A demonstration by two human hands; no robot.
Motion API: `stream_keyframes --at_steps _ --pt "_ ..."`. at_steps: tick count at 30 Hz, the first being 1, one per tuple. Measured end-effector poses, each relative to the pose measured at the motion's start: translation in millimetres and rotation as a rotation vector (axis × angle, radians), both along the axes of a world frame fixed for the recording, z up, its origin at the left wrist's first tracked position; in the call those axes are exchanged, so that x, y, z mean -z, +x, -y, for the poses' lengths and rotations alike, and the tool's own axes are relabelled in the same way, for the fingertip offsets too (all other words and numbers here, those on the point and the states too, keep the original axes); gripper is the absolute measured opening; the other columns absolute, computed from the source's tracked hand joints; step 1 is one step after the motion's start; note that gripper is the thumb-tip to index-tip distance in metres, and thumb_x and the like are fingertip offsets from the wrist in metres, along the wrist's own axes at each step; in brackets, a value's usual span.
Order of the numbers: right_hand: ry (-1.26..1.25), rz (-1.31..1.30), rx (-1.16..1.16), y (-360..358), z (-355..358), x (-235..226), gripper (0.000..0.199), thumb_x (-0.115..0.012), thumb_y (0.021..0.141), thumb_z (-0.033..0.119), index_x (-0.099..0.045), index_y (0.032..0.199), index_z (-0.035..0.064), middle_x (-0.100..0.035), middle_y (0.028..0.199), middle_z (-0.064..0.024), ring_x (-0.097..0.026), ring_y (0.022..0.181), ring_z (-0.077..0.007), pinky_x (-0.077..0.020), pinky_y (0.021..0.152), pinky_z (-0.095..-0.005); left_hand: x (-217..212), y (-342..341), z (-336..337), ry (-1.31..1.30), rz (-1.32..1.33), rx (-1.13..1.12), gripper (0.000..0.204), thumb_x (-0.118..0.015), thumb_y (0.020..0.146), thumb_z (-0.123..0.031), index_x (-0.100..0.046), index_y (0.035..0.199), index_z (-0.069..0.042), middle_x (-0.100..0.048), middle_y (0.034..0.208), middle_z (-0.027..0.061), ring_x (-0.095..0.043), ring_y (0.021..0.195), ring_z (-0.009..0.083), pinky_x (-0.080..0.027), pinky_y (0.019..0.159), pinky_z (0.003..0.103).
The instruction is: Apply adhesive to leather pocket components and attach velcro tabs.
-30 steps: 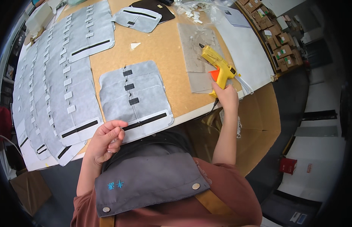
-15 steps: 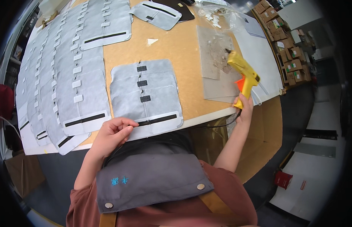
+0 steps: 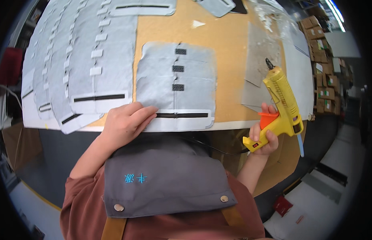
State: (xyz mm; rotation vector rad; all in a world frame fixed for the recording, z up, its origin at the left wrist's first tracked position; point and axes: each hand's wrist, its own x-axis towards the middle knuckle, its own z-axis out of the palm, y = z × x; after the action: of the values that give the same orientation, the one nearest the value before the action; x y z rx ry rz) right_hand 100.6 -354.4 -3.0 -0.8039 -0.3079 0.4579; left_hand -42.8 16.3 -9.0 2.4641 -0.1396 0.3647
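Far to the left of your hands lies a row of grey fabric pieces (image 3: 74, 68), each one lapping over the next, with small white tabs and a black strip near the bottom. Your left hand (image 3: 126, 122) lies flat and open, fingers spread, pressing down on the near left corner of the single grey fabric piece (image 3: 178, 84) in front of you. That piece sits flat on the brown tabletop (image 3: 230, 44), right at its near edge. It has three small black patches up the middle and a long black strip (image 3: 182, 115) just beside your left fingertips.

Your right hand (image 3: 265, 136) is wrapped tight around the handle of the yellow glue gun (image 3: 282, 104). You hold it off the near right corner of the piece, tip pointing away from you.

It looks like you are at the gluing step. Next, you need to bring the tip over to the piece while your left hand keeps it from sliding.
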Motion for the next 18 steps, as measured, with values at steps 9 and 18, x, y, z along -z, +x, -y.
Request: stream_keyframes --at_steps 9,18 --pt "-0.667 0.149 -0.123 -31 -67 -40 0.063 -0.069 0.084 0.026 -0.047 0.133 -0.0068 -0.062 0.118 -0.0250 -0.064 0.107 -0.0313 -0.0478 0.097 -0.0439 20 -10 -12 0.192 0.170 0.018 0.024 -0.080 0.076 -0.013 -0.070 0.099 -0.010 -0.056 0.071 -0.0003 -0.053 0.056 0.0154 -0.042 0.047 0.029" --pt "-0.658 -0.029 -0.201 -55 -80 -45 0.058 -0.065 0.089 0.016 -0.043 0.138 -0.0059 -0.063 0.116 -0.0225 -0.062 0.111 -0.0322 -0.0461 0.100 -0.0457 26 -9 -10 0.261 0.202 0.002 0.036 -0.080 0.075 -0.018 -0.074 0.110 -0.014 -0.053 0.073 -0.0037 -0.047 0.056 0.0115 -0.040 0.047 0.027"
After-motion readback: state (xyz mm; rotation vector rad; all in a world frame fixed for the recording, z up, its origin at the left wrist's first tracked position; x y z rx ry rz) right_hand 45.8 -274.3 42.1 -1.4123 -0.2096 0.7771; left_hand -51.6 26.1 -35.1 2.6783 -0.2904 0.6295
